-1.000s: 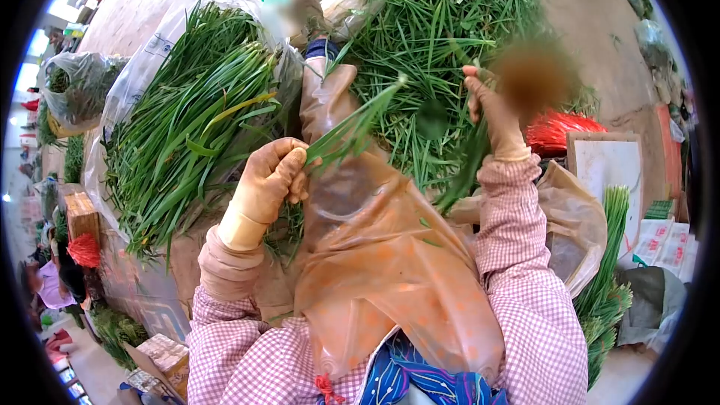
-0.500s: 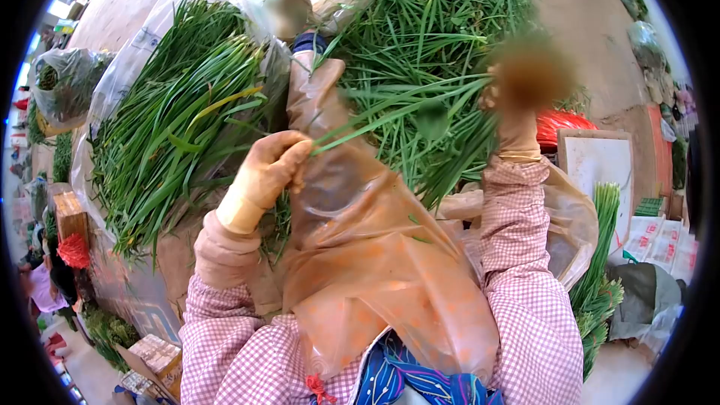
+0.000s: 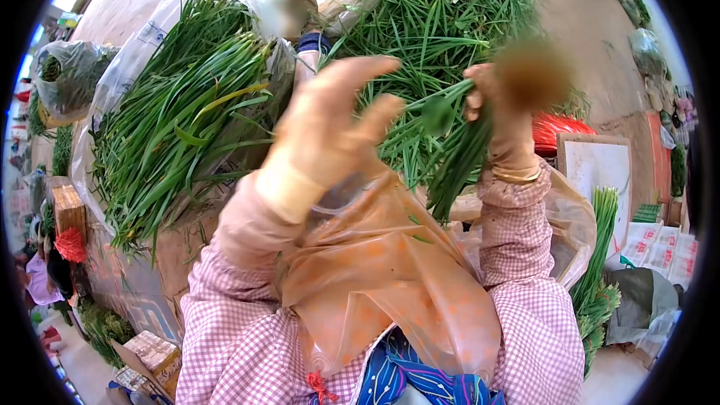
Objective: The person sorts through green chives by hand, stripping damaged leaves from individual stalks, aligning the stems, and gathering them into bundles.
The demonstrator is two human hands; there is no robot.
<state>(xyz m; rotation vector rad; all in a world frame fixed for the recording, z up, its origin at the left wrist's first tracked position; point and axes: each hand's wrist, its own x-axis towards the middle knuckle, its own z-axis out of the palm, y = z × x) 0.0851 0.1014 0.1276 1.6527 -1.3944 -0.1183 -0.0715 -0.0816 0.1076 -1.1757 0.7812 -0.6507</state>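
Observation:
My left hand (image 3: 324, 124), in a pale rubber glove, is raised over my lap with thumb and fingers spread and nothing between them; it is a little blurred. My right hand (image 3: 481, 88), also gloved, is closed around a bunch of garlic chives (image 3: 459, 169) whose leaves hang down. A brown blur on the lens covers part of that hand. Behind the bunch lies a large heap of loose chives (image 3: 431, 11). To the left, more chives (image 3: 176, 124) lie in an open clear plastic bag (image 3: 101, 116). A translucent brownish apron (image 3: 375, 255) covers my lap.
Red ties (image 3: 556, 129) lie beyond my right wrist, near a white board (image 3: 596, 172). Bundled chives (image 3: 596, 255) stand at my right side. Cardboard boxes (image 3: 154, 352) are at lower left, and another filled plastic bag (image 3: 67, 79) stands at far left.
My left hand has let go of the chive leaves it was pinching, opened and moved up and right. The bunch in my right hand now hangs lower and closer together.

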